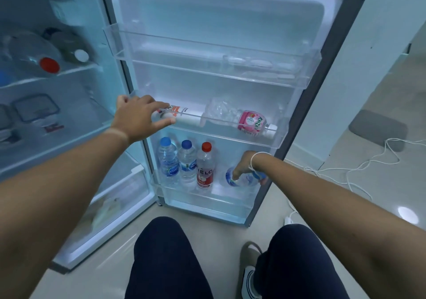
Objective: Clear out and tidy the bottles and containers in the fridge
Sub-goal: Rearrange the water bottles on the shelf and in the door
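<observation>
The fridge door stands open in front of me. My left hand (140, 118) grips the left rim of the middle door shelf (274, 140), over the end of a white tube (186, 114) lying there. Beside the tube lies a crumpled pink-label bottle (247, 120). In the bottom door shelf (207, 197) stand two blue-cap water bottles (169, 162) (187, 160) and a red-cap bottle (205, 167). At that shelf's right end my right hand (243, 166) is closed on a blue-label water bottle (242, 178).
The fridge interior at left holds a red-cap bottle (36, 56) and a white-cap bottle (71, 47) lying on a shelf, with lidded containers (34, 109) below. The top door shelf (230, 68) holds small clear items. A white cable (359, 165) trails on the floor at right. My knees (166, 252) are below.
</observation>
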